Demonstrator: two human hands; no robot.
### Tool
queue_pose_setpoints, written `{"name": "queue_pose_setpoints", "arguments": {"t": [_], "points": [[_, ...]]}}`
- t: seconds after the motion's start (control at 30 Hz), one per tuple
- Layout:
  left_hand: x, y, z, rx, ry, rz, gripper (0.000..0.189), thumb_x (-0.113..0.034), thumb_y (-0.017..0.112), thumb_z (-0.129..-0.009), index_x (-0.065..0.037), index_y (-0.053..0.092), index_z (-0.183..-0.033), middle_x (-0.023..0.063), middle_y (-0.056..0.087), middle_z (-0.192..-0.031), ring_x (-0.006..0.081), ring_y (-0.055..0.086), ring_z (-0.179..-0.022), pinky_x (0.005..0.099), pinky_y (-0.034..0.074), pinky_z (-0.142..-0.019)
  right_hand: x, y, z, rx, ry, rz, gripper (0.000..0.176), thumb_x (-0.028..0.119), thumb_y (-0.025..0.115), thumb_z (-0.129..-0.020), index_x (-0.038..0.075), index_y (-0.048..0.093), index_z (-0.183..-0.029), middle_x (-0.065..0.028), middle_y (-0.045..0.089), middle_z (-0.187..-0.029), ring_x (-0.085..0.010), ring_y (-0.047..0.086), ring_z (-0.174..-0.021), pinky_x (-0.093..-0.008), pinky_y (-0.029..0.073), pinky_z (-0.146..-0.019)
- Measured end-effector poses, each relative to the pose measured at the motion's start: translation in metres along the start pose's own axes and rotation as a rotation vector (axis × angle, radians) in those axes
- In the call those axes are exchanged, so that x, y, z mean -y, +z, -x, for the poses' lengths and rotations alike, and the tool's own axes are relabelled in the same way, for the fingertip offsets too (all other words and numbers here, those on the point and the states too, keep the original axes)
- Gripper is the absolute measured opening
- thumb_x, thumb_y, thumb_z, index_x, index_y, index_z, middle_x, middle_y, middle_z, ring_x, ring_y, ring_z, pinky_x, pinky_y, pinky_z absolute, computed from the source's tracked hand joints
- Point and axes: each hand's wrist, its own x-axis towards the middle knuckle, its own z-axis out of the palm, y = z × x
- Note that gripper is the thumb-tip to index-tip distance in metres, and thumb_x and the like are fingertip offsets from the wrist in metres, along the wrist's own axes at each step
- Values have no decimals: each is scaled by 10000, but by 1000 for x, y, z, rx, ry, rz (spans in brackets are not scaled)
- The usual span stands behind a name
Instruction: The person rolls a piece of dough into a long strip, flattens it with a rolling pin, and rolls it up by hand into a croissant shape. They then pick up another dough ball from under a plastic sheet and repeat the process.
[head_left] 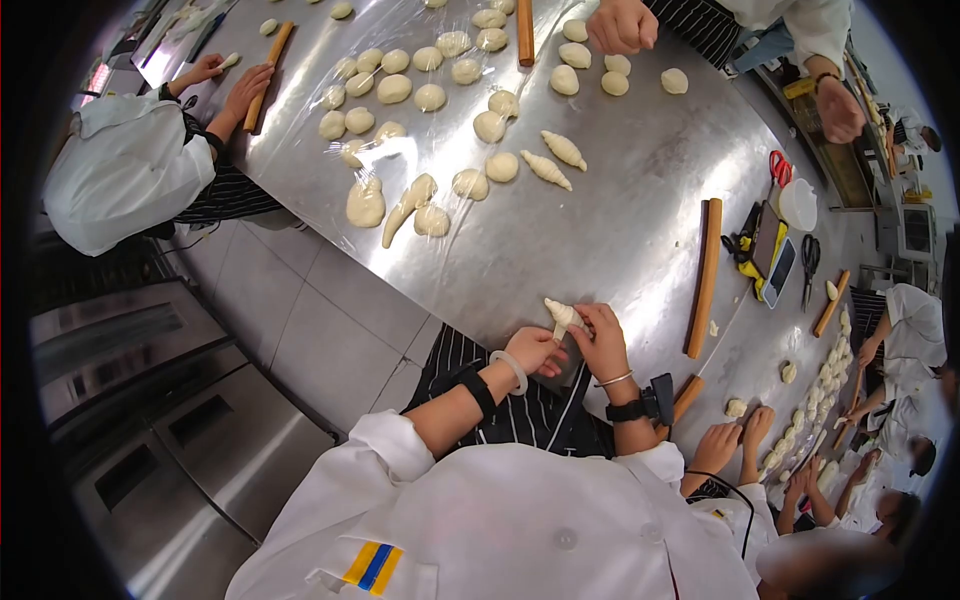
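Observation:
At the near edge of the steel table (640, 165), a piece of rolled dough (563, 313) with spiral ridges is held between both hands. My left hand (535, 350) pinches the strip hanging from its lower end. The fingers of my right hand (602, 343) are closed around the roll's right side, hiding part of it. Two shaped dough rolls (555, 160) lie on the table ahead. Left of them are a round dough ball (502, 167) and a tapered dough piece (408, 208), the latter under clear plastic film.
Several dough balls (394, 88) sit under the film. A wooden rolling pin (704, 278) lies to the right, near black scissors (810, 270), a phone (778, 272) and a white bowl (798, 205). Co-workers' hands (622, 25) are across the table and at both sides.

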Motion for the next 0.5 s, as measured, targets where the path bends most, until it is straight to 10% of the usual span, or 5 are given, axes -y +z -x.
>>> {"name": "queue_pose_setpoints", "arguments": {"t": [0.5], "points": [[1,-4,9,-47,-18,17,242,-172,485,-920,49,569,-974,143,654,-828,173,617,-553,247,509,-489,13,8,8,-26,-102,77,322,17,687,-682,27,532,-965,-130,545,-933,-317,516,-899,-368,429,-779]]}}
